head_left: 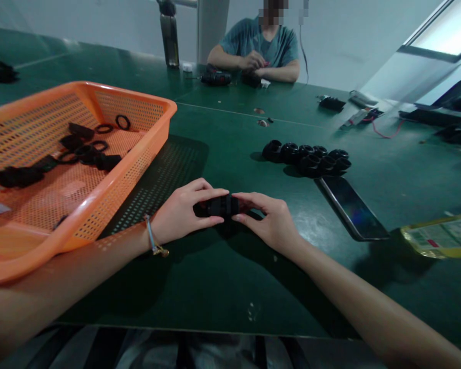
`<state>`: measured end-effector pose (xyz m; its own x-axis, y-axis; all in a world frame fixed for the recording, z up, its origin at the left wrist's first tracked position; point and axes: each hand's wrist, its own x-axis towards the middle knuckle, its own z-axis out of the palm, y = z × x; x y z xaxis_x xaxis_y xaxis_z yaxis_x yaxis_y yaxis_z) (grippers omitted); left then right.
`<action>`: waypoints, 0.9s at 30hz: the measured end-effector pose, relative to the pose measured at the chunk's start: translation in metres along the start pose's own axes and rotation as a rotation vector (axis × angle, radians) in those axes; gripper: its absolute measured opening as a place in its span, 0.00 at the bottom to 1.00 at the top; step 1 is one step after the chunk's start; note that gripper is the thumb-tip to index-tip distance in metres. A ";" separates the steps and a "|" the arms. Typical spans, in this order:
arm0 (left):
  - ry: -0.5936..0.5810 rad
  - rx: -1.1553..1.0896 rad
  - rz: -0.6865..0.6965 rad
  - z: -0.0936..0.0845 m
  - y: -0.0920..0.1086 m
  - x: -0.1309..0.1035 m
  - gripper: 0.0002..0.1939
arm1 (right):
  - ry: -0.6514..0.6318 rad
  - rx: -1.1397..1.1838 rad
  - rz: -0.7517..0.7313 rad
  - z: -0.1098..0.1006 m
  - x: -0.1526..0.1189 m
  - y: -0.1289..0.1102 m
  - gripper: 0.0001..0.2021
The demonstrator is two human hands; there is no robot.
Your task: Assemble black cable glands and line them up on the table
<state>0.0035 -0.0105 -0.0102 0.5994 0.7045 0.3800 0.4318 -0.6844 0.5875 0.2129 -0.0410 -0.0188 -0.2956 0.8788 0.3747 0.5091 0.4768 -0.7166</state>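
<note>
A small black cylindrical part [223,206] lies between my two hands, just above the green table [223,287]. My left hand [188,207] grips its left end between thumb and fingers. On the opposite end, the thumb and fingertips of my right hand [267,215] are closed. An orange perforated basket [132,171] at the left holds black rings and several dark parts. Several black round fittings [309,158] stand grouped on the table, beyond my right hand.
A phone [351,207] lies right of my right hand, with a yellow package [441,236] at the right edge. Across the table sits a person [253,46] near a power drill [215,77]. A dark bottle [169,38] stands at the back.
</note>
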 end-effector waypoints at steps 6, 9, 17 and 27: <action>-0.006 0.015 -0.001 0.000 0.000 0.000 0.21 | -0.001 -0.009 -0.003 0.000 0.000 0.001 0.14; -0.011 0.017 -0.001 0.000 0.000 0.001 0.21 | -0.008 -0.005 0.007 0.000 0.000 0.001 0.14; -0.013 -0.001 -0.019 -0.001 0.001 0.001 0.20 | -0.026 -0.007 0.022 -0.001 0.001 0.000 0.14; -0.036 -0.025 -0.064 -0.002 0.003 0.002 0.20 | -0.021 -0.038 -0.006 -0.002 0.001 0.000 0.16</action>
<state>0.0045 -0.0101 -0.0063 0.5951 0.7392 0.3154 0.4531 -0.6327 0.6280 0.2141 -0.0400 -0.0172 -0.3156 0.8755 0.3658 0.5373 0.4827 -0.6916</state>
